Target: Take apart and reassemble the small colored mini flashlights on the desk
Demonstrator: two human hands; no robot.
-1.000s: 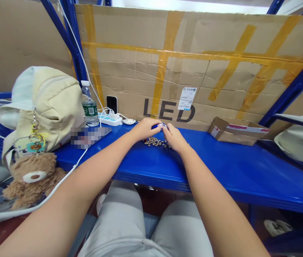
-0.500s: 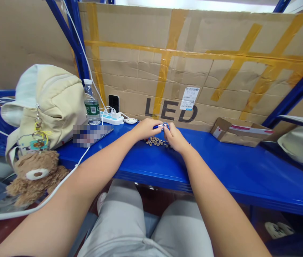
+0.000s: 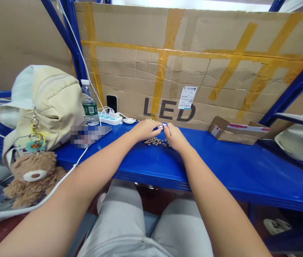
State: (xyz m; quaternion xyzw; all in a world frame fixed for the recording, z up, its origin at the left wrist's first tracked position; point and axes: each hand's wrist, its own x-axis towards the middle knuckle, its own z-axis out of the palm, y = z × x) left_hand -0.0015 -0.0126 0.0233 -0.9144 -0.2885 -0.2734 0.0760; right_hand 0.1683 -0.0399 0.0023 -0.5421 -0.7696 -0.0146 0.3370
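Observation:
My left hand [image 3: 144, 129] and my right hand [image 3: 175, 137] meet over the blue shelf [image 3: 221, 167], fingers pinched together. Between the fingertips sits a small blue ring-shaped piece [image 3: 163, 124] with a thin blue part running toward my left hand; both hands pinch it. Just below the hands lies a small pile of several brownish round parts [image 3: 155, 142] on the shelf. My forearms reach in from the bottom of the view.
A cream backpack [image 3: 43, 103] with a teddy bear [image 3: 32, 176] stands at left, beside a water bottle [image 3: 89, 105], a power strip [image 3: 111, 117] and white cables. A taped cardboard wall marked LED [image 3: 191, 67] backs the shelf. A small cardboard box [image 3: 237, 130] lies at right.
The hands stay together over the pile; the fingers have shifted slightly on the blue piece. The view wobbled a little.

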